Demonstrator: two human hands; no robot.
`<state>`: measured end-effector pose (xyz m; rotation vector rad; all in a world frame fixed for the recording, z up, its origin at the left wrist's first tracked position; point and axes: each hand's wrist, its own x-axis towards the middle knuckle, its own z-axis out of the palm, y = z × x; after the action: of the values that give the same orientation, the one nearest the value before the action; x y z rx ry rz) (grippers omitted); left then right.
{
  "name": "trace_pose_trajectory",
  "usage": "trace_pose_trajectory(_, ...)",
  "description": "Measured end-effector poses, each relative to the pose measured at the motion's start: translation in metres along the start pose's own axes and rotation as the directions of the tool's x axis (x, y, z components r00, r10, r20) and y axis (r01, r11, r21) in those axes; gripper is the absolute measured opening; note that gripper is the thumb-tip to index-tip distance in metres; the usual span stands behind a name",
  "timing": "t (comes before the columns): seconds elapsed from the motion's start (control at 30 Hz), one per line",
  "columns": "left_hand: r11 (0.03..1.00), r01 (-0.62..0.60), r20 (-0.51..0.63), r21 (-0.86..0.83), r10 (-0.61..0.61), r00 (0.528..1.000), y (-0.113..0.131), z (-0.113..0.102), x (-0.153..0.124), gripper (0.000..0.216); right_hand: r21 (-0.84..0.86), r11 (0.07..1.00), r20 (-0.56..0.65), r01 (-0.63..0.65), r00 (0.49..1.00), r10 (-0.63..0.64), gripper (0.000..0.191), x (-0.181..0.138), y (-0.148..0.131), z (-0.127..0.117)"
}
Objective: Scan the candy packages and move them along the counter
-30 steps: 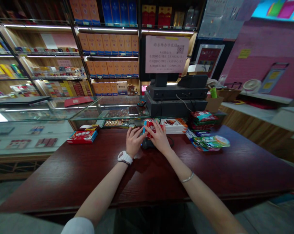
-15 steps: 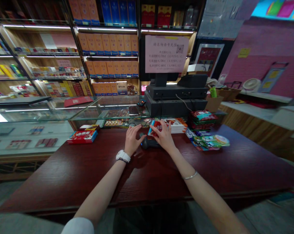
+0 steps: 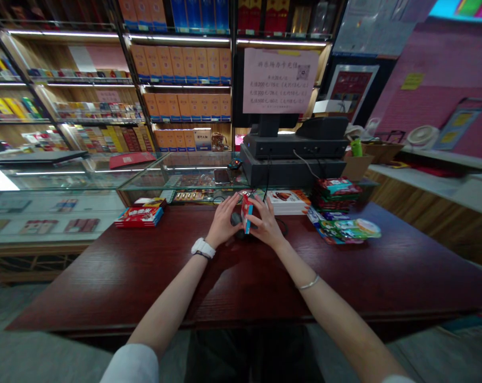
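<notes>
My right hand [image 3: 267, 223] grips a small red packet [image 3: 246, 213] with a blue edge and holds it upright on its edge. The packet stands just over a dark barcode scanner [image 3: 237, 219] that lies on the dark red wooden counter [image 3: 145, 271]. My left hand [image 3: 224, 221], with a white watch on the wrist, rests beside the scanner. Its fingers curl toward the scanner and the packet, and I cannot tell whether they grip anything.
Behind my hands stands a black cash register [image 3: 292, 154] with a paper notice. A stack of snack packets [image 3: 334, 194] and loose packets [image 3: 350, 230] lie at the right. Red packets [image 3: 139, 215] lie at the left by a glass display case [image 3: 177, 178]. Shelves of boxes fill the back.
My right hand has turned the red packet from flat to upright on its edge and brought it back left over the scanner. My left hand has closed in beside it.
</notes>
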<state>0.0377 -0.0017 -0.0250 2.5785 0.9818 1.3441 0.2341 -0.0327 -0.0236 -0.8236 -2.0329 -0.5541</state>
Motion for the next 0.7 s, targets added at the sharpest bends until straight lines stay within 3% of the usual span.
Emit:
trace_pose_trajectory(0.27,0.999,-0.027,0.002,0.019,0.027,1.000,0.0040,-0.0048,0.0030,0.073,0.011,0.994,-0.020,0.104,0.994,-0.104,0.018,0.0022,-0.0104,0.0024)
trace_pose_trajectory(0.5,0.997,-0.037,-0.068,-0.062,0.032,0.997,-0.0032,-0.0027,0.0043,0.075,0.037,0.999,0.083,0.025,0.996,-0.028,0.013,0.0018,-0.0082,0.0053)
trace_pose_trajectory(0.7,1.000,-0.014,-0.030,0.008,0.015,0.999,-0.0035,-0.0029,0.0078,0.067,0.086,0.996,0.045,0.017,0.999,-0.021,0.020,0.0035,-0.0098,0.0075)
